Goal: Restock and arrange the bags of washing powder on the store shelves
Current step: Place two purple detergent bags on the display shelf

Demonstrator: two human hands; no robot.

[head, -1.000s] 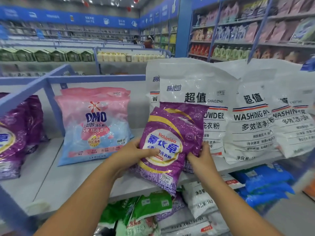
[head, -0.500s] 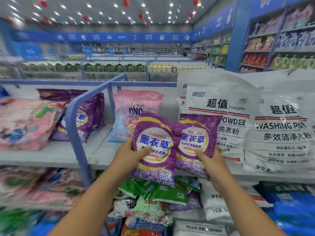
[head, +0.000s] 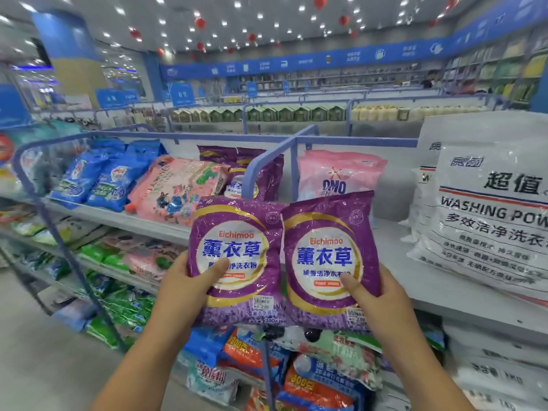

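1. Bags: two purple Eichimoo packs, left purple bag and right purple bag, held side by side at centre frame, upright, labels facing the camera, inner edges touching or slightly overlapping. They sit in the air in front of the shelf edge, not on it.
2. Grip: left hand is closed on the lower left side of the left bag, thumb on the front face, fingers behind and hidden. Right hand is closed on the lower right of the right bag, same pinch, thumb across the front.
3. Handling, my read: small soft film pouches, powder fill, so light but floppy. Contents will slump to the bottom, top will fold if held only low. Film looks glossy, likely slick; a thumb pinch could slip if tilted.
4. Where to hold: mid-height on the side edges, or palm under the base, would keep them upright. Avoid squeezing the seams; a burst seam means spilled powder.
5. Around them: matching purple stack on the top shelf just above and left of centre, behind a blue divider rail. Probably the target slot.
6. Neighbours: pink OMO bag right of the rail, pink floral bag left of it, big white washing powder sack at right frame, blue bags at left.
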